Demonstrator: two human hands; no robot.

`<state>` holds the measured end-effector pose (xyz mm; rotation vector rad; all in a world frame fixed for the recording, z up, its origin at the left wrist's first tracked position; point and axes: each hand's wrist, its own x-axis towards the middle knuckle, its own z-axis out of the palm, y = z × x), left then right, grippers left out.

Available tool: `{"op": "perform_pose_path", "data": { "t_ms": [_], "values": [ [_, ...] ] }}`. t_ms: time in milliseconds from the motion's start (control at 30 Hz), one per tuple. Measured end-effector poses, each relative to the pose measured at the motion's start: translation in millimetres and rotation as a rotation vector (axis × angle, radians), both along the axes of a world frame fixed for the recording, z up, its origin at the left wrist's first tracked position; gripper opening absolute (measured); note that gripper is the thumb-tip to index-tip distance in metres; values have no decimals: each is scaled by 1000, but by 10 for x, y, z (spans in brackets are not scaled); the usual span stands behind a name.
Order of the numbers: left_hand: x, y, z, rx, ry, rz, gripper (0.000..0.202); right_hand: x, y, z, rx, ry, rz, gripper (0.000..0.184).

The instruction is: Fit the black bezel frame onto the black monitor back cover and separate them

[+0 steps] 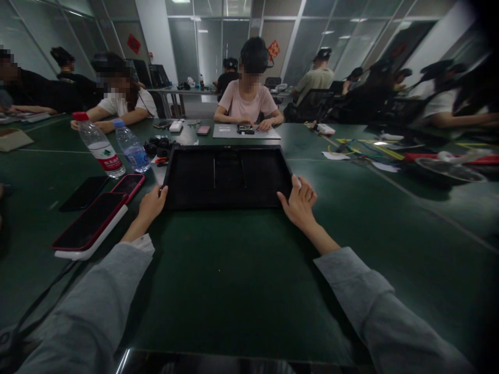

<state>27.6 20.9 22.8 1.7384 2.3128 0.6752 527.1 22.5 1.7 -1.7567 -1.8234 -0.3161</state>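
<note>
A shallow black tray [227, 203] lies on the green table in front of me, with thin tools resting inside it. My left hand [151, 203] grips the tray's near left corner, fingers curled on the rim. At the near right corner, my right hand [300, 201] holds the rim with bent fingers. Both arms wear grey sleeves.
Left of the tray lie phones [91, 221] with red cases, one stacked on a white device, and two water bottles [102, 146]. A person in pink [248, 101] sits opposite at a grey mat; other people sit around. Cables and papers [362, 150] lie at the right.
</note>
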Motion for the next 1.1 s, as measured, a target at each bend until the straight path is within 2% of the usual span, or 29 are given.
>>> {"op": "perform_pose_path", "data": {
  "t_ms": [200,367,533,633,767,933,1100],
  "values": [
    [22,-6,19,-18,41,13,58,-155,-35,-4,-32,-51,65,76],
    [10,-9,5,-5,40,5,59,-198,-50,-11,-64,-80,56,71],
    [9,-30,8,-16,46,0,61,-243,-101,-6,-27,-37,40,70],
    [9,-36,9,-8,42,-10,62,-186,-91,5,10,31,-10,70],
    [-2,-25,-9,7,29,-18,62,40,10,-25,29,150,-130,71],
    [-16,-13,-21,18,25,-10,61,272,157,-128,-115,283,-222,57],
    [-22,-5,-28,16,17,-14,56,250,163,-88,-205,261,-200,57]
  ]
}}
